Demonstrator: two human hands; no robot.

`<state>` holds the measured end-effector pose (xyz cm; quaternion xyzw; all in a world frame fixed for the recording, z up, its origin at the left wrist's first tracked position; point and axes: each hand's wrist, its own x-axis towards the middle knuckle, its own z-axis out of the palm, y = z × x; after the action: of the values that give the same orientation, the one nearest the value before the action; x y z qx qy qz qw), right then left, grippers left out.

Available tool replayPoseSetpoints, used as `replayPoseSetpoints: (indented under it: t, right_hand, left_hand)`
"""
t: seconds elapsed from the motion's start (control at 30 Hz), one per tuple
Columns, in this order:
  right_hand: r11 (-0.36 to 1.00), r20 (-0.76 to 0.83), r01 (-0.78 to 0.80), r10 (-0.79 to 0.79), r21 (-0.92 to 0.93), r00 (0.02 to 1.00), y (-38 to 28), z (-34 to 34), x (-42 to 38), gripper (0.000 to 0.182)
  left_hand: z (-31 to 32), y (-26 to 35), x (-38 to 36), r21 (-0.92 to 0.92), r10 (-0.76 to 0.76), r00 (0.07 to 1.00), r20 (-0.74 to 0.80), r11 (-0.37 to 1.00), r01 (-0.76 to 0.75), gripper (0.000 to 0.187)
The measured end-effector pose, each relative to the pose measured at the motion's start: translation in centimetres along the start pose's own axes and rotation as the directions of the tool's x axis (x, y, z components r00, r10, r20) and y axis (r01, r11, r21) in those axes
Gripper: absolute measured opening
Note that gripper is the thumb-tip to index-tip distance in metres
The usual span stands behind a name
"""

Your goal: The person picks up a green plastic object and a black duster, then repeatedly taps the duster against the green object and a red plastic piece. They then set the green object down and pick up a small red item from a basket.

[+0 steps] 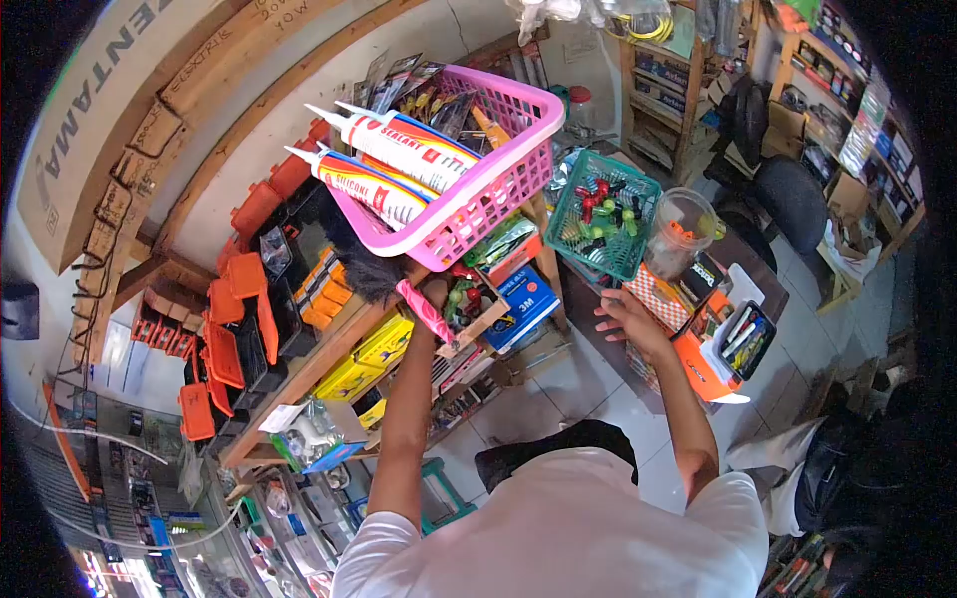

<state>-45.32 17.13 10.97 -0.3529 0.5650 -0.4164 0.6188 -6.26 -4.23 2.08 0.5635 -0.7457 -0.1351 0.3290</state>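
My left hand (436, 290) reaches to the shelf beneath the pink basket (478, 214). It is beside a black fluffy duster (367, 264) with a pink handle (426, 312), which crosses in front of my wrist. The fingers are mostly hidden, so their grip does not show. Next to that hand, a small open box (477, 324) holds red and green pieces. My right hand (635, 321) is open, fingers apart, just below the teal basket (605, 261) and beside an orange-and-white checkered box (663, 297). White sealant tubes (409, 145) lean out of the pink basket.
A clear plastic jar (681, 234) and an orange box with a pen-filled tray (746, 339) stand on the dark table. Orange bins (227, 339) line the shelf at left. A blue 3M box (520, 307) and yellow boxes (367, 357) sit below. Shelves (658, 90) stand behind.
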Motion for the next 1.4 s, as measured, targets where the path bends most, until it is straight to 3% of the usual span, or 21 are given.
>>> replayPoseSetpoints:
  t: [0.13,0.3,0.47,0.57,0.63,0.67,0.7,0.73,0.77,0.83,0.87,0.9,0.93,0.97,1.03,1.17,1.23,1.27,1.3,1.33,1.4]
  right_hand:
    - [1.000,0.014,-0.009,0.008,0.010,1.000,0.3,-0.3,1.3,0.043]
    - [1.000,0.028,-0.009,0.009,0.026,1.000,0.0,-0.2,2.9,0.042]
    - [0.999,-0.001,0.005,-0.005,0.042,1.000,-0.1,-1.6,5.9,0.038]
    - [0.994,-0.091,0.102,-0.100,0.024,0.991,0.6,-3.9,9.5,0.032]
    - [0.953,-0.236,0.264,-0.294,-0.151,0.926,2.2,-5.8,13.4,0.030]
    - [0.954,-0.236,0.261,-0.290,-0.149,0.927,1.9,-6.2,14.3,0.030]
    - [0.884,-0.305,0.226,-0.366,-0.410,0.879,1.6,-6.5,15.2,0.030]
    - [0.755,-0.345,0.152,-0.457,-0.638,0.820,1.2,-6.7,16.1,0.031]
    - [0.757,-0.346,0.153,-0.456,-0.635,0.820,0.9,-6.6,17.3,0.031]
    - [0.659,-0.413,-0.070,-0.382,-0.749,0.826,0.7,-6.0,19.8,0.041]
    - [0.663,-0.417,-0.073,-0.379,-0.745,0.826,0.7,-5.8,20.8,0.041]
    - [0.679,-0.413,-0.125,-0.280,-0.723,0.867,0.8,-5.7,21.6,0.045]
    - [0.691,-0.408,-0.181,-0.178,-0.700,0.896,0.8,-5.6,22.1,0.050]
    - [0.697,-0.417,-0.187,-0.175,-0.693,0.892,0.8,-5.6,22.6,0.050]
    - [0.608,-0.469,-0.253,-0.226,-0.753,0.854,1.0,-5.0,23.0,0.052]
    - [0.691,-0.487,-0.196,-0.252,-0.695,0.836,-0.6,-4.2,21.4,0.051]
    - [0.701,-0.514,-0.181,-0.298,-0.690,0.805,0.0,-4.9,22.0,0.044]
    - [0.762,-0.507,-0.146,-0.264,-0.631,0.820,-0.1,-5.2,21.8,0.042]
    - [0.817,-0.498,-0.112,-0.230,-0.566,0.836,-0.1,-5.4,21.5,0.040]
    - [0.827,-0.511,-0.026,-0.322,-0.562,0.797,0.2,-5.3,21.1,0.042]
    - [0.853,-0.478,0.036,-0.326,-0.520,0.815,-0.3,-5.2,18.9,0.042]
  left_hand:
    - [-1.5,0.3,1.5,-0.386,-0.145,0.987,0.071,0.908,0.161,0.028]
    - [-1.7,0.0,3.1,-0.769,-0.193,0.967,0.164,0.590,0.248,0.032]
    - [-1.6,-0.4,2.4,-0.922,-0.173,0.960,0.219,0.284,0.262,0.039]
    - [-2.0,-0.6,1.9,-0.950,-0.154,0.958,0.240,0.168,0.265,0.044]
    - [-2.1,-0.6,1.6,-0.957,-0.139,0.957,0.254,0.105,0.269,0.047]
    - [-2.1,-0.6,1.4,-0.960,-0.129,0.957,0.259,0.079,0.270,0.049]
    - [-2.3,-0.6,1.1,-0.960,-0.122,0.957,0.264,0.060,0.273,0.050]
    - [-2.4,-0.5,0.8,-0.960,-0.112,0.956,0.271,0.046,0.277,0.052]
    - [-2.5,-0.5,0.3,-0.959,-0.098,0.956,0.277,0.041,0.282,0.054]
    - [-3.1,-0.5,-0.9,-0.957,-0.050,0.957,0.284,0.046,0.287,0.054]
    - [-3.4,-0.7,-1.5,-0.956,-0.010,0.957,0.289,0.056,0.289,0.052]
    - [-3.6,-0.7,-2.4,-0.954,0.073,0.952,0.297,0.072,0.292,0.052]
    - [-4.7,2.5,-3.8,-0.952,-0.090,0.954,0.286,0.086,0.294,0.047]
    - [-5.5,4.8,-5.1,-0.950,-0.082,0.952,0.294,0.088,0.301,0.047]
    - [-6.8,8.3,-7.6,-0.882,-0.326,0.897,0.299,0.264,0.390,0.042]
    - [-8.2,13.2,-12.1,-0.857,-0.393,0.872,0.292,0.297,0.421,0.035]
    - [-7.9,13.9,-14.3,-0.855,-0.363,0.862,0.354,0.248,0.456,0.031]
    - [-7.3,14.1,-15.5,-0.874,-0.369,0.841,0.396,0.128,0.468,0.029]
    - [-6.9,14.9,-16.1,-0.873,-0.373,0.837,0.399,0.126,0.472,0.029]
    - [-6.6,16.0,-16.6,-0.816,-0.369,0.814,0.448,0.203,0.541,0.030]
    - [-5.5,17.1,-17.6,-0.735,-0.351,0.792,0.499,0.314,0.602,0.031]
